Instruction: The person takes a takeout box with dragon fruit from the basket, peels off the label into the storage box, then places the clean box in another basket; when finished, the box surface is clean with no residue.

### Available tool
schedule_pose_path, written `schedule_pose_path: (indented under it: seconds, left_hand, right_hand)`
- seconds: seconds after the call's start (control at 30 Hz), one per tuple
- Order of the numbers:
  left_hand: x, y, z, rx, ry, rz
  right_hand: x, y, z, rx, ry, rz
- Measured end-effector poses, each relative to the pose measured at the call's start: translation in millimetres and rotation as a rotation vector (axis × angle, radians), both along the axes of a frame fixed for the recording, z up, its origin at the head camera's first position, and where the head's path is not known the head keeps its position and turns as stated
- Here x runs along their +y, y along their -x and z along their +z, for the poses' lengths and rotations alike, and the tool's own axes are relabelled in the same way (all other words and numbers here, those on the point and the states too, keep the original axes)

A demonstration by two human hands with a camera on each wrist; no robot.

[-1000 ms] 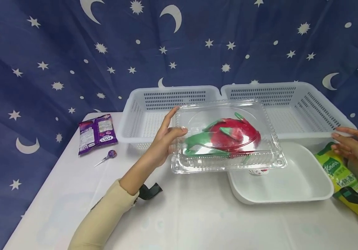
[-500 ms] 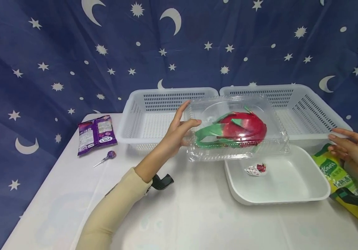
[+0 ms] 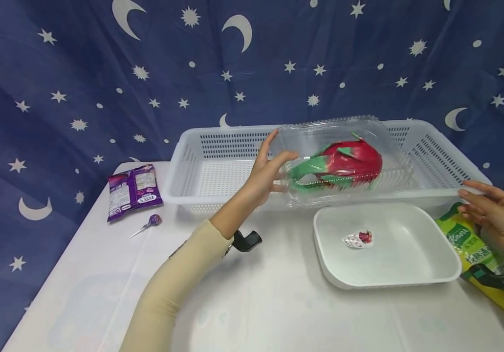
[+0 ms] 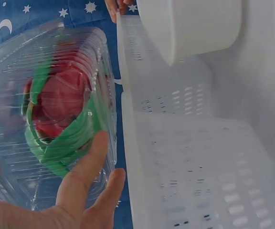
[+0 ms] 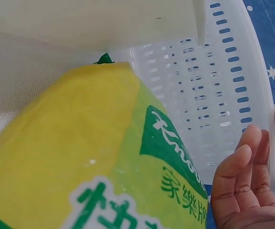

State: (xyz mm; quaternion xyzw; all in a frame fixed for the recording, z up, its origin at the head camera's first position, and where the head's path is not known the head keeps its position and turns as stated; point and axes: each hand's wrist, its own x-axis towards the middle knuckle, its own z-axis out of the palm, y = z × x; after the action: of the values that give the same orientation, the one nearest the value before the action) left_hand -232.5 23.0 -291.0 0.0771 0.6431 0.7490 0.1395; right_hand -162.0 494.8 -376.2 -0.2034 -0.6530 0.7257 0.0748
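Note:
My left hand (image 3: 264, 177) grips the left end of a clear plastic clamshell box (image 3: 394, 146). Inside the box lies a red dragon fruit (image 3: 361, 159) with green tips, also seen through the ribbed wall in the left wrist view. The box is held in the air, tilted, overlapping the right-hand white perforated basket (image 3: 438, 193) in the head view. My right hand (image 3: 500, 215) holds that basket's rim at its front right corner; the right wrist view shows the rim passing between thumb and fingers.
Left of that basket stands a second white basket (image 3: 209, 199). A white tub (image 3: 432, 274) in front contains a dragon-fruit sticker (image 3: 357, 239). The yellow-green Knorr bag (image 3: 500, 296) lies right, below my right hand. A purple Fox's packet (image 3: 135, 193) and a lollipop (image 3: 155, 220) lie left.
My left hand has carried the box with the dragon fruit right and away from me, from above the tub to over the right basket. My right hand has kept its place at the rim.

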Motion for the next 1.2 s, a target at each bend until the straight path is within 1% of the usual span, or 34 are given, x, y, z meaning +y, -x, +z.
schedule_pose_path:
  seconds: [0.1,0.27,0.33,0.5,0.63,0.87,1.07,1.2]
  left_hand:
    - [8,3.9,-0.1,-0.002,-0.002,0.001]
    - [18,9.4,-2.4,-0.009,-0.006,0.014]
    - [22,11.3,-3.8,-0.017,-0.007,0.028]
    - [33,15.8,-6.0,-0.051,-0.020,0.065]
    - [42,19.1,-5.4,-0.069,-0.029,0.085]
    - [56,24.2,-0.5,-0.058,-0.027,0.087]
    - [68,28.5,2.7,-0.051,-0.001,0.084]
    - [77,33.0,4.4,-0.050,0.015,0.079]
  right_hand:
    - [-1,-1.0,1.8,0.001,0.005,-0.001]
    - [-4,-5.3,4.0,0.024,0.084,0.070]
    - [-7,-5.0,3.9,0.027,0.085,0.084]
    - [-10,-2.4,2.6,0.027,0.043,0.056]
    - [-8,-3.2,3.4,0.036,0.075,0.056]
    - [-7,-5.4,8.2,0.042,0.093,0.054]
    - [-7,-7.3,9.8,0.066,0.113,0.056]
    - [-7,-7.7,10.8,0.072,0.089,0.051]
